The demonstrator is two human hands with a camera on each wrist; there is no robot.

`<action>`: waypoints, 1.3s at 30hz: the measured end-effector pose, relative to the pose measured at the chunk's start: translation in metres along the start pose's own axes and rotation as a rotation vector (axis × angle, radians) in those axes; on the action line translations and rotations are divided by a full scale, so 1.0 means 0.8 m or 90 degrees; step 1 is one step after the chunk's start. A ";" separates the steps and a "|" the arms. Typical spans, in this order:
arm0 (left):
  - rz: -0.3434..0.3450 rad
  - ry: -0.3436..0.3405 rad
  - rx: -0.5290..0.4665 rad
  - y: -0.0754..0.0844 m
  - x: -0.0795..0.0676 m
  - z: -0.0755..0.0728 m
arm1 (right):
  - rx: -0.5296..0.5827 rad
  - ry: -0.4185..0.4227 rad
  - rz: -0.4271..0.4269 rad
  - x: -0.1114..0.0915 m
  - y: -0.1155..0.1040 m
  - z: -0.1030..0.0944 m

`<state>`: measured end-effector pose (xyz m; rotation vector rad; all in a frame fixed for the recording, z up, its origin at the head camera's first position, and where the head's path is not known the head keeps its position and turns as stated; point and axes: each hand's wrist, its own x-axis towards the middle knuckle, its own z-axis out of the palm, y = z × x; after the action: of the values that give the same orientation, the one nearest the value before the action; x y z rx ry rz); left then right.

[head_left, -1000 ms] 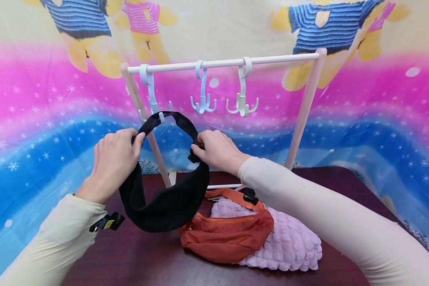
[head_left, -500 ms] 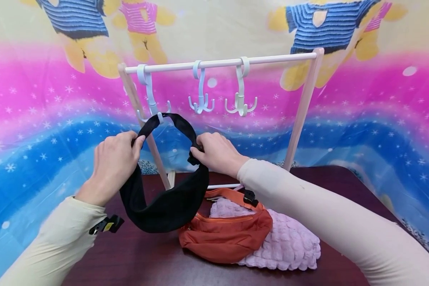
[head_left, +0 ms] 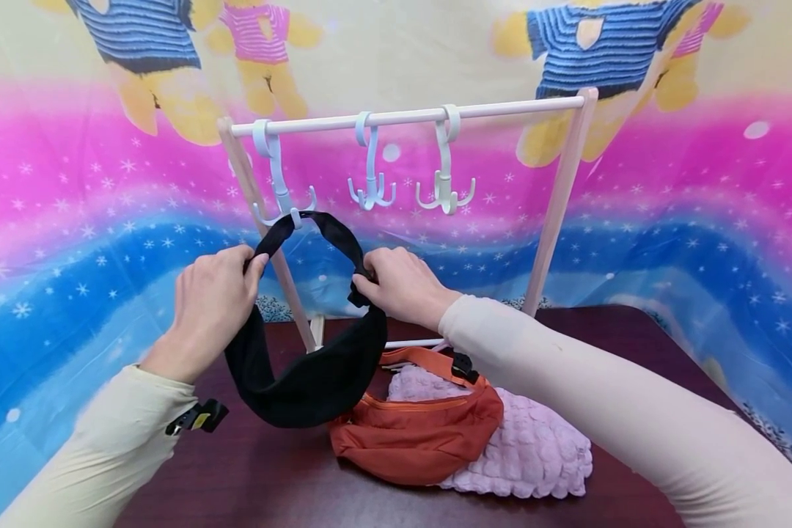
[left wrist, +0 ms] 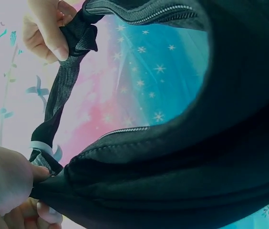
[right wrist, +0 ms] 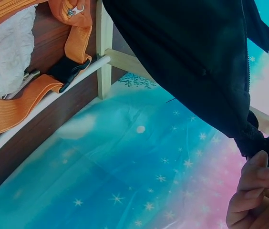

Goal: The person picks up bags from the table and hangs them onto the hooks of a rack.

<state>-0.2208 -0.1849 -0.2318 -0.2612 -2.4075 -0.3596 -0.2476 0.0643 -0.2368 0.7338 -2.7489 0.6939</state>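
Note:
A black waist bag [head_left: 310,385] with zips hangs in a loop between my two hands. My left hand [head_left: 214,293] pinches the left side of its strap, thumb toward me. On the other side my right hand [head_left: 405,286] grips the strap beside its black buckle [head_left: 358,295]. The top of the strap lies on a prong of the left pale blue hook [head_left: 282,194], and in the left wrist view the white prong [left wrist: 46,148] crosses over the strap [left wrist: 60,93]. The bag's body droops below the hands, in front of the rack.
A wooden rack with a white rail [head_left: 501,110] stands at the back, carrying two more hooks, one blue [head_left: 372,183] and one pale green [head_left: 445,183]. An orange waist bag [head_left: 416,440] and a pink quilted bag [head_left: 541,447] lie on the dark table [head_left: 264,484].
The black waist bag and both hands have sunk very slightly, with the strap top now lower on the hook's prong. Both hands keep their hold.

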 end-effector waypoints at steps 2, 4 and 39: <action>0.001 0.000 0.000 -0.001 0.000 0.000 | -0.002 0.000 0.000 0.000 0.000 0.000; 0.001 -0.003 0.002 -0.002 -0.001 0.000 | -0.004 0.001 -0.002 0.000 -0.001 0.000; 0.020 0.005 0.006 -0.008 -0.009 0.012 | 0.001 -0.003 -0.009 -0.006 0.001 0.016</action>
<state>-0.2230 -0.1888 -0.2449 -0.2923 -2.3941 -0.3337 -0.2445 0.0604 -0.2498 0.7566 -2.7451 0.6933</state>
